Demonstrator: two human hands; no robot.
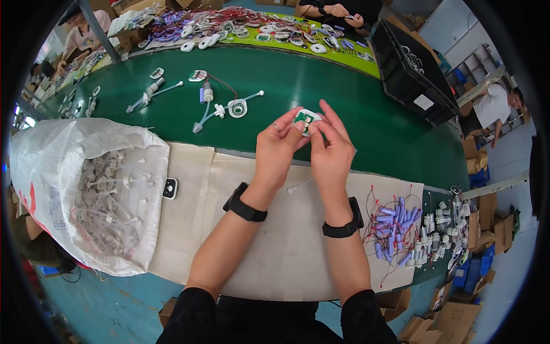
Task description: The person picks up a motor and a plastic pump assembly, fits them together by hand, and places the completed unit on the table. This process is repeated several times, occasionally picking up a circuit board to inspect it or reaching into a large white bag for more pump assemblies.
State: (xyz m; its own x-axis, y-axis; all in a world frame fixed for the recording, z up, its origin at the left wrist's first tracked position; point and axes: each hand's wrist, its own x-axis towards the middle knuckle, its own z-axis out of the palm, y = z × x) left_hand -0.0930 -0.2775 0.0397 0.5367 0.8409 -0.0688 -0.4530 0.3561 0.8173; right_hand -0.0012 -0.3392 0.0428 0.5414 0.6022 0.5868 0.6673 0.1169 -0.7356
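Observation:
Both my hands hold a small white rounded housing with a green circuit board (305, 118) over the near edge of the green belt. The fingers of my left hand (275, 148) pinch its left side. My right hand (332, 153) grips the right side, thumb on the board and one finger raised. Below them, a thin white tube with a round end (292, 189) lies on the beige mat (260, 255), partly hidden by my right arm. Left of the hands, a wired assembly of purple cell, grey cylinder, tubes and white discs (208, 94) rests on the belt.
An open white sack (43, 172) of clear tube parts stands left, beside a black-and-white piece (170, 188). At right lie purple cells with red wires (395, 226) and grey cylinders (438, 232). Beyond are a part pile (229, 23), a black crate (395, 69) and co-workers.

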